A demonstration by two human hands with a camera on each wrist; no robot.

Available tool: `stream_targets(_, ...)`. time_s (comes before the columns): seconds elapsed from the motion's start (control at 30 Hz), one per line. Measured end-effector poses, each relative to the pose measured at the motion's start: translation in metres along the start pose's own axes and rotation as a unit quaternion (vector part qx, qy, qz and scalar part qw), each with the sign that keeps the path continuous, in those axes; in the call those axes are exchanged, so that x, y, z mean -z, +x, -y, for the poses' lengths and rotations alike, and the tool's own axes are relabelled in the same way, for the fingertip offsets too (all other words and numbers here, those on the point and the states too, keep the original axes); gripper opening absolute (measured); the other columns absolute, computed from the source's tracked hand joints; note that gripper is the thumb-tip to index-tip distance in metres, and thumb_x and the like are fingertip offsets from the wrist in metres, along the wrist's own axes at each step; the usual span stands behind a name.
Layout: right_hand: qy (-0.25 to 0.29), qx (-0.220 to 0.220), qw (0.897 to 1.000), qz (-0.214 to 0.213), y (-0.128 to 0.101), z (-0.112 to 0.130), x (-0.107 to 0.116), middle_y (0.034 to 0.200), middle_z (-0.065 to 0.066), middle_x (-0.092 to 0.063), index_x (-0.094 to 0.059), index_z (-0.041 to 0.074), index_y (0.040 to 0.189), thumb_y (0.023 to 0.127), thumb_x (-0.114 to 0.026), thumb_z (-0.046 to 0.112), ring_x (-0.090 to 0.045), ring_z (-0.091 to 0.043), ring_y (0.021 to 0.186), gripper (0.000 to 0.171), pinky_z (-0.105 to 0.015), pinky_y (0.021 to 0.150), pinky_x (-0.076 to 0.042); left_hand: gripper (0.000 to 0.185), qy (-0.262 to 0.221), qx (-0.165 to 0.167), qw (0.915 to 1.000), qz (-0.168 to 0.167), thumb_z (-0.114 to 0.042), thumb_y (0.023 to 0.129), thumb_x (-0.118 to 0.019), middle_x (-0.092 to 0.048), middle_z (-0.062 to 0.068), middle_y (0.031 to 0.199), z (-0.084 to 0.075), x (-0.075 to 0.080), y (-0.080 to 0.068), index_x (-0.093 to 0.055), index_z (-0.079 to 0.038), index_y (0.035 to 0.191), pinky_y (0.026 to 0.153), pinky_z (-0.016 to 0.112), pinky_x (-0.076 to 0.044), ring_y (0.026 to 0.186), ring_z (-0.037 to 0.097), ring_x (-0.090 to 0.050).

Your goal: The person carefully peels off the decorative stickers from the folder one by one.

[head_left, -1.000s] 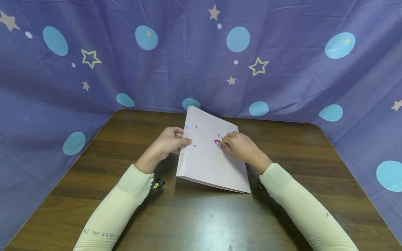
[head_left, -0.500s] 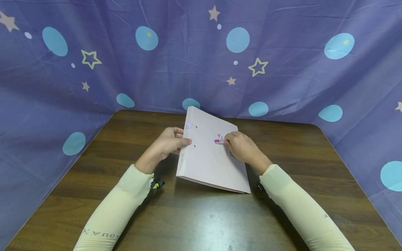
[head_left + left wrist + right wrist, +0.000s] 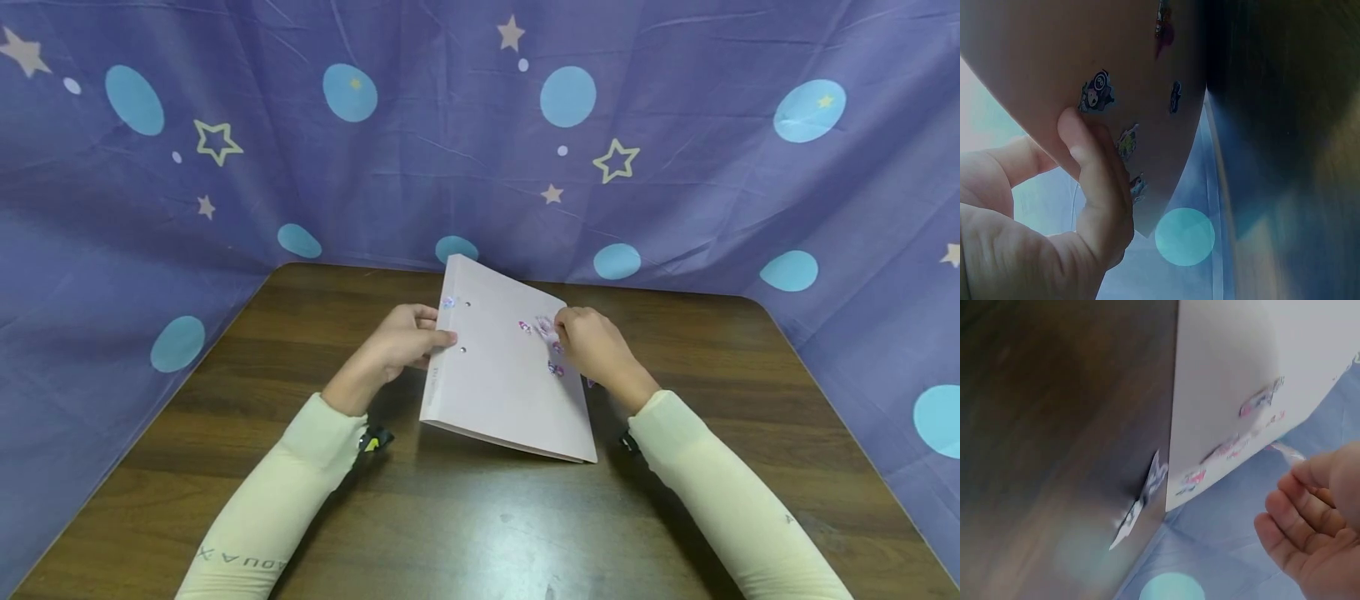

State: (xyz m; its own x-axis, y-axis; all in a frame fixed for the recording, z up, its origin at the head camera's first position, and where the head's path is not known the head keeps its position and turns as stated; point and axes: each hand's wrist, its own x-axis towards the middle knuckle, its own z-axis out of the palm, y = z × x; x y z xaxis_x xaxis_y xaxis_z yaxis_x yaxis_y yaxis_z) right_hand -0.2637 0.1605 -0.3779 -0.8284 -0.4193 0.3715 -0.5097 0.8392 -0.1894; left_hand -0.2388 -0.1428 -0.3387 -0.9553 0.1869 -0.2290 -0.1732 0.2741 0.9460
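Note:
A pale file folder (image 3: 502, 392) stands tilted on the table, several small cartoon stickers (image 3: 556, 368) on its front. My left hand (image 3: 405, 337) grips its spine edge, thumb on the front and fingers behind. The left wrist view shows more stickers (image 3: 1096, 92) on the side where those fingers lie. Near the folder's right edge, my right hand (image 3: 596, 346) pinches a small shiny sticker (image 3: 1286, 452) between thumb and index finger. Whether that sticker still touches the folder cannot be told.
A brown wooden table (image 3: 420, 533) lies under the folder. Loose stickers (image 3: 1138, 503) are on the table beside the folder's right edge. A blue-purple curtain (image 3: 465, 125) with stars and dots hangs behind the table.
My right hand has moved to the right, drawing the pinched sticker with it. Stickers it was covering on the folder now show. My left hand and the folder have hardly moved.

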Motion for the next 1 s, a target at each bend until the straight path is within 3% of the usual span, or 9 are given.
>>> stream_targets(0.27, -0.041, -0.041, 0.998, 0.020, -0.009, -0.024, 0.013, 0.073, -0.011, -0.063, -0.064, -0.001, 0.087, 0.097, -0.066, 0.006, -0.061, -0.027, 0.067, 0.012, -0.046, 0.059, -0.054, 0.046, -0.006, 0.000, 1.0000, 0.003, -0.004, 0.095, -0.070, -0.066, 0.022, 0.117, 0.000, 0.000, 0.000, -0.050, 0.011, 0.133, 0.073, 0.040, -0.064, 0.087, 0.023, -0.070)
stream_targets(0.43, -0.062, -0.054, 0.994, 0.069, -0.016, -0.044, 0.020, 0.065, -0.009, -0.057, -0.060, 0.003, 0.078, 0.098, -0.067, 0.012, -0.061, -0.029, 0.062, 0.023, -0.048, 0.055, -0.053, 0.047, -0.004, -0.002, 1.0000, 0.004, -0.004, 0.095, -0.070, -0.065, 0.023, 0.118, 0.001, 0.000, 0.000, -0.049, 0.011, 0.134, 0.074, 0.040, -0.064, 0.088, 0.023, -0.070)
stream_targets(0.63, -0.057, -0.057, 0.989, 0.123, -0.026, -0.056, 0.024, 0.067, -0.005, -0.058, -0.060, 0.008, 0.072, 0.091, -0.065, -0.001, -0.056, -0.023, 0.061, 0.022, -0.042, 0.053, -0.051, 0.046, 0.000, -0.002, 1.0000, 0.003, -0.004, 0.095, -0.070, -0.066, 0.022, 0.118, 0.001, 0.000, 0.001, -0.049, 0.010, 0.134, 0.074, 0.040, -0.064, 0.088, 0.024, -0.071)
stream_targets(0.83, -0.042, -0.063, 0.983, 0.169, -0.034, -0.059, 0.026, 0.064, 0.000, -0.042, -0.045, 0.013, 0.060, 0.077, -0.055, -0.014, -0.042, -0.019, 0.061, 0.034, -0.032, 0.052, -0.034, 0.047, 0.001, -0.007, 1.0000, 0.004, -0.004, 0.095, -0.070, -0.065, 0.023, 0.118, 0.000, 0.000, 0.000, -0.049, 0.010, 0.134, 0.074, 0.040, -0.064, 0.088, 0.023, -0.071)
stream_targets(1.0, -0.044, -0.054, 0.984, 0.163, -0.036, -0.060, 0.028, 0.064, 0.000, -0.042, -0.044, 0.015, 0.059, 0.078, -0.056, -0.013, -0.042, -0.018, 0.061, 0.036, -0.032, 0.052, -0.035, 0.047, 0.002, -0.008, 1.0000, 0.005, -0.004, 0.095, -0.070, -0.066, 0.023, 0.118, 0.001, 0.000, 0.001, -0.049, 0.011, 0.134, 0.074, 0.039, -0.064, 0.087, 0.023, -0.071)
